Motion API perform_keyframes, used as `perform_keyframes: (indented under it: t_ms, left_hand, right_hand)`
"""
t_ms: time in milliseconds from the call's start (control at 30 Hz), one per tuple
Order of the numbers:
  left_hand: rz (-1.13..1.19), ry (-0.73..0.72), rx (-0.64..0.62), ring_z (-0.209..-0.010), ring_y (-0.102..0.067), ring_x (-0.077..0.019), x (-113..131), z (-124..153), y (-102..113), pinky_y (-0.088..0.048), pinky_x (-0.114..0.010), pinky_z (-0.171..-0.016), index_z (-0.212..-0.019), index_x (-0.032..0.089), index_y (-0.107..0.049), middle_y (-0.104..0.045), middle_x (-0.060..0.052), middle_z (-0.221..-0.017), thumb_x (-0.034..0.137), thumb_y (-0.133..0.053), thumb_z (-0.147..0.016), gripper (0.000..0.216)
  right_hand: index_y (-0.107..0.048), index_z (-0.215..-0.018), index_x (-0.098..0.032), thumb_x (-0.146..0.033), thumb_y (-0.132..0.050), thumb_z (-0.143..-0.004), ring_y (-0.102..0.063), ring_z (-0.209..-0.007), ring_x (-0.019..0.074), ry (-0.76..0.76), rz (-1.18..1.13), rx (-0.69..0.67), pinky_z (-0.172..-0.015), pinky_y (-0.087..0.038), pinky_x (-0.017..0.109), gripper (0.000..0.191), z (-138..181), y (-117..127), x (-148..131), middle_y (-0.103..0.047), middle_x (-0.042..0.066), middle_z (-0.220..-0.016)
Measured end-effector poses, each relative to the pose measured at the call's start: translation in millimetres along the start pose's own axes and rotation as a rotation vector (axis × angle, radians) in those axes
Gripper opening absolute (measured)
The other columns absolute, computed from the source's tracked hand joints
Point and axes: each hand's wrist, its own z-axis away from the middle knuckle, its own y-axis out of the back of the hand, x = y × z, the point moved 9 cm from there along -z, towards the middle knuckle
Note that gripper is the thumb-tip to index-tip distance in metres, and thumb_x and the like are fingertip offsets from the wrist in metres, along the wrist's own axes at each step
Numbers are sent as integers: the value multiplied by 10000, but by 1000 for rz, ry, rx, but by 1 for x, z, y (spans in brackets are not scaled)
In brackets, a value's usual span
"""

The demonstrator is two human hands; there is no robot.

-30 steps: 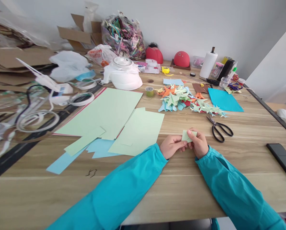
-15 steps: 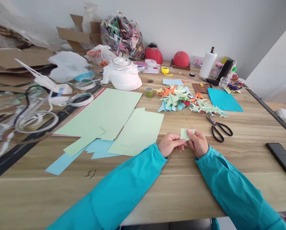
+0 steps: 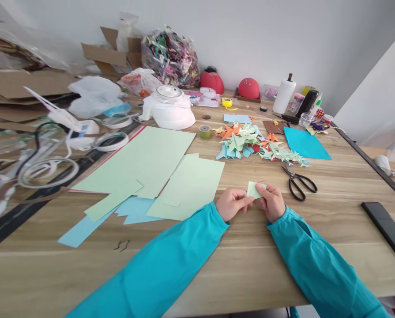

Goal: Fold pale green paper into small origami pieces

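Observation:
A small light-green paper square (image 3: 253, 188) is held up between my two hands, above the wooden table. My left hand (image 3: 232, 203) pinches its lower left corner between thumb and fingers. At its right side my right hand (image 3: 272, 201) grips it, the thumb lying across its face. Large light-green sheets (image 3: 190, 185) lie to the left of my hands, with green and blue paper strips (image 3: 88, 230) beside them. Beyond my hands is a pile of folded paper stars (image 3: 242, 139) in green, blue and orange. Black-handled scissors (image 3: 298, 183) rest right of my right hand.
A phone (image 3: 385, 229) lies at the right. A teal sheet (image 3: 306, 142) and a thread spool (image 3: 204, 131) are farther back. Tape rolls and a white glue gun (image 3: 81, 128) crowd the left. Along the wall stand a white bottle (image 3: 284, 95), pincushions and bags.
The view has shifted slightly, so most things sit a little lower and to the left. Both hands still hold the green square, which has tilted a little.

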Motion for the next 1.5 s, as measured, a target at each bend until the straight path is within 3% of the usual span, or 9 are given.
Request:
perform_keyframes:
  t_ms: [233,467,533,600,667,833,933,1200,1500]
  left_hand:
    - [245,95,134,-433,-478,-90,-15,-3,8,-364,-212,-439,-629,121,-600,-554,2,-478,455,-633,-683,340]
    - [123,70,131,-478,-518,-94,-16,-8,5,-416,-220,-475,-639,95,-589,-574,-25,-555,441,-605,-722,356]
    - [102,19,164,-545,-554,-118,-11,-8,6,-455,-235,-511,-852,96,-610,-592,-23,-616,399,-605,-732,326]
    - [111,-87,290,-764,-608,-158,1,-5,16,-505,-256,-610,-1114,144,-532,-629,-62,-884,318,-643,-700,463]
    - [88,-186,390,-953,-585,-178,14,-3,22,-514,-280,-747,-1216,197,-466,-578,-83,-1094,245,-650,-680,569]
    - [-1,-248,538,-986,-563,-191,25,-11,26,-500,-289,-797,-915,175,-640,-605,-75,-1045,201,-581,-718,207]
    - [31,-236,579,-911,-586,-183,20,-17,26,-511,-292,-768,-864,162,-653,-623,-73,-991,205,-572,-723,169]
    - [165,-124,420,-982,-602,-218,5,-27,15,-474,-361,-898,-965,145,-650,-665,-96,-1050,259,-652,-676,311]
    - [232,-67,392,-733,-641,-193,-5,-35,17,-522,-319,-710,-754,140,-638,-693,-59,-755,362,-618,-705,228]
  right_hand:
    - [-473,-602,-181,-575,-547,-739,-348,-284,66,41,-18,35,-309,-189,203,423,-8,7,4,-476,-46,-354]
    - [-533,-777,-165,-562,-614,-680,-402,-312,74,77,31,77,-336,-266,190,417,-13,13,1,-530,-51,-404]
    - [-534,-784,-166,-586,-604,-674,-401,-314,73,116,94,98,-341,-276,191,440,-13,15,-2,-521,-58,-398]
    - [-543,-790,-165,-607,-590,-672,-392,-313,72,157,137,106,-341,-281,194,460,-12,14,-6,-504,-65,-389]
    - [-553,-800,-163,-602,-590,-677,-399,-324,73,182,160,99,-346,-296,197,457,-12,13,-8,-507,-63,-402]
    - [-560,-816,-171,-583,-604,-674,-408,-334,83,190,154,89,-347,-310,207,438,-15,17,-10,-505,-64,-417]
    - [-572,-857,-170,-547,-607,-694,-417,-356,87,211,153,108,-354,-304,210,413,-17,23,-13,-523,-55,-454]
    - [-587,-895,-170,-474,-652,-685,-438,-399,96,221,172,92,-388,-314,217,375,-20,24,-13,-550,-40,-499]
    - [-638,-892,-174,-405,-629,-744,-556,-567,128,293,242,59,-488,-440,236,274,-14,17,-25,-642,25,-693]
